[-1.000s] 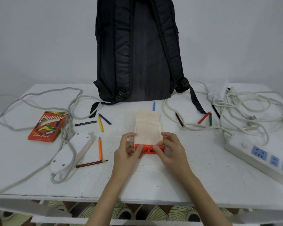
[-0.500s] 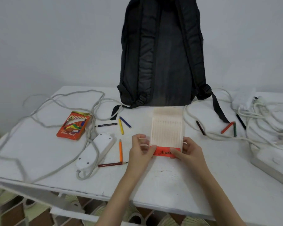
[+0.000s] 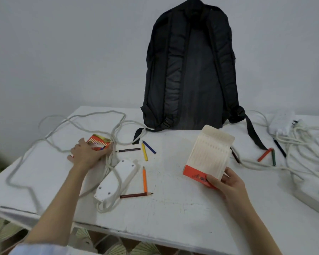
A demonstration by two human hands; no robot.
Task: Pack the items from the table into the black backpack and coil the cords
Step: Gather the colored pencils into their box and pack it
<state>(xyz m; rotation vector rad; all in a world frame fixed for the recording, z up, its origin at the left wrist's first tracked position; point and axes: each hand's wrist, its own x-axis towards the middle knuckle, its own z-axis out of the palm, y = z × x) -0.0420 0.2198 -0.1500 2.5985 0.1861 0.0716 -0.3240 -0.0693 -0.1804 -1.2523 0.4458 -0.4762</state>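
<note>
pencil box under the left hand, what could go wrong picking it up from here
1. A white cord loops right against the pencil box; lifting with the left hand could snag it and drag the white power strip.
2. The right hand grips the pencil tray only at its orange end, so it could tip.

Hardly any lettering can be read

The cream pencil tray [image 3: 209, 153], held at its lower end by the right hand [image 3: 226, 183], carries an orange band along its bottom with dark printed letters; the thumb covers part of the word and the rest is too blurred to spell out. The orange pencil box [image 3: 99, 142] on the counter [image 3: 173, 208], under the left hand [image 3: 87, 153], shows a printed picture of coloured pencils, but any wording on it is hidden by the fingers or too small to make out. No numbers, brands or signs can be read anywhere else.
</note>
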